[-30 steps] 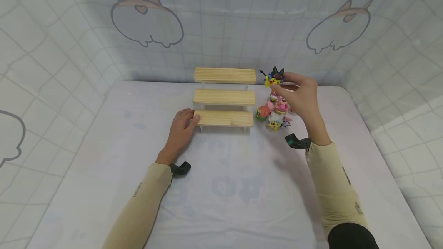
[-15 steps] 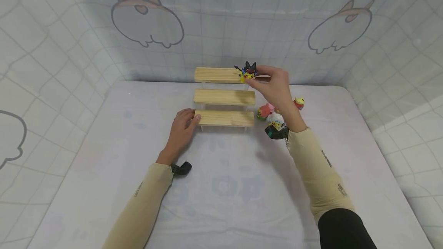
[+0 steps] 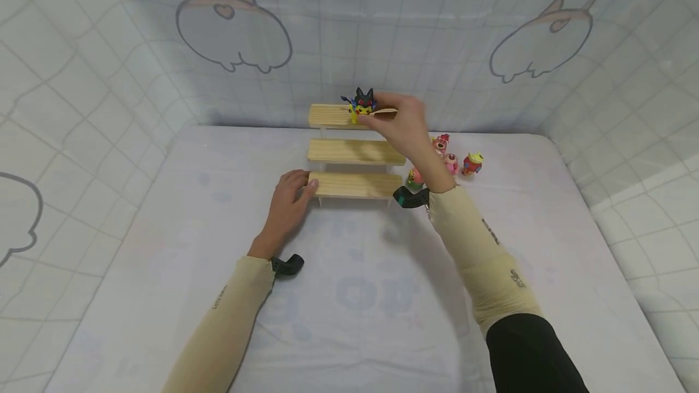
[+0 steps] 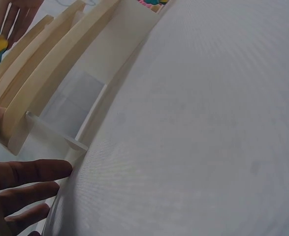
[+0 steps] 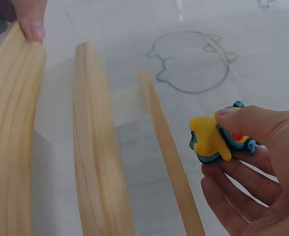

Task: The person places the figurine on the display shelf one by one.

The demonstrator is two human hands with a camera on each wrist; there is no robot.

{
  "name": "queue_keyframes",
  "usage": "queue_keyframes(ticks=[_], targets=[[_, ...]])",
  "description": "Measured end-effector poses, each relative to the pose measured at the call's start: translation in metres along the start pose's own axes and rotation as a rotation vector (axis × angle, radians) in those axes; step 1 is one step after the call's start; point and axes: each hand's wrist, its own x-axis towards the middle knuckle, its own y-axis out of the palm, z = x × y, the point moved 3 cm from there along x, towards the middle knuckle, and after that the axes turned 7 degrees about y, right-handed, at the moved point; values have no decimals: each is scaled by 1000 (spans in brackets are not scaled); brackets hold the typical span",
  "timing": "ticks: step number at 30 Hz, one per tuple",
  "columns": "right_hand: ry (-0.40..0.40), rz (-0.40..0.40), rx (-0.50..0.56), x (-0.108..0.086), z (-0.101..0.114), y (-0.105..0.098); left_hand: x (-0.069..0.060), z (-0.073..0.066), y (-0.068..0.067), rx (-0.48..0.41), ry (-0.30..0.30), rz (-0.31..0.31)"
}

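Note:
A three-tier wooden display stand (image 3: 356,184) stands toward the back of the cloth-covered table. My left hand (image 3: 287,205) holds its lower left end, thumb over the lowest board; several fingers (image 4: 33,172) stretch beside the white leg in the left wrist view. My right hand (image 3: 405,123) pinches a Pikachu figurine (image 3: 363,105) in a black-eared hood at the top board (image 3: 330,116). In the right wrist view the figurine (image 5: 208,137) lies tilted between thumb and fingers. I cannot tell whether it touches the board.
Right of the stand is a group of small figurines: a pink one (image 3: 451,164), a red-topped one (image 3: 440,143), a yellow-and-red one (image 3: 472,164) and a green-and-red one (image 3: 415,179). My right forearm partly hides the group. A patterned curtain (image 3: 382,35) hangs behind.
My right hand has carried the Pikachu figurine left, from above the group of figurines to the top board. My left hand has stayed on the stand.

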Motion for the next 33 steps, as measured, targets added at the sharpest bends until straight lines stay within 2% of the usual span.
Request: queue_keyframes(ticks=[4,9,21,27,33], targets=[[-38,18,-8,7,7,13,0,0,0,-3,2,-5],[-82,42,35,13,14,27,-2,-1,0,-7,1,0],[-84,16,56,21,19,56,-2,-3,-1,-2,21,-1],[-58,3,20,22,15,63,-2,0,1,-4,13,6],[-77,8,-4,21,15,62,-2,0,2,-6,10,11]])
